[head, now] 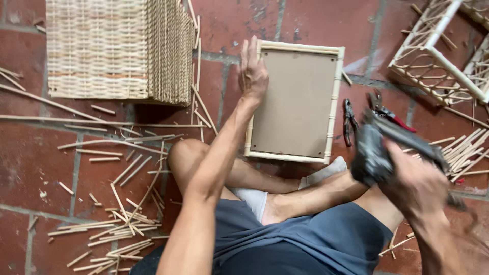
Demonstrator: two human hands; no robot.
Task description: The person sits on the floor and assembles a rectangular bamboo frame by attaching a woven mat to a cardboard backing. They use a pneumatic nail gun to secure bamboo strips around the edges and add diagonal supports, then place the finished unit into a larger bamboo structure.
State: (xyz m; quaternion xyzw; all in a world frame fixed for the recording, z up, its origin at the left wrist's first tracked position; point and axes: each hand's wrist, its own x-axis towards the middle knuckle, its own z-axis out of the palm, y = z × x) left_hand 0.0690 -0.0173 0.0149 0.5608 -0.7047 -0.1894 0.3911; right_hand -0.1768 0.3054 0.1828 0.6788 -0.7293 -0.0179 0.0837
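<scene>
I sit cross-legged on a red tile floor. A rectangular tray [333,97] with a pale cane frame and a brown board bottom lies flat in front of my legs. My left hand [252,71] rests on its left rail near the far corner, fingers stretched forward. My right hand [415,186] grips a dark grey nail gun [374,150], blurred with motion, held above my right knee to the right of the tray.
A woven rattan basket [112,48] stands at the far left. Several cut cane sticks [119,224] litter the floor on the left, and another bundle [466,147] lies right. Pliers and red-handled cutters [372,112] lie beside the tray. A white cane frame [443,56] sits far right.
</scene>
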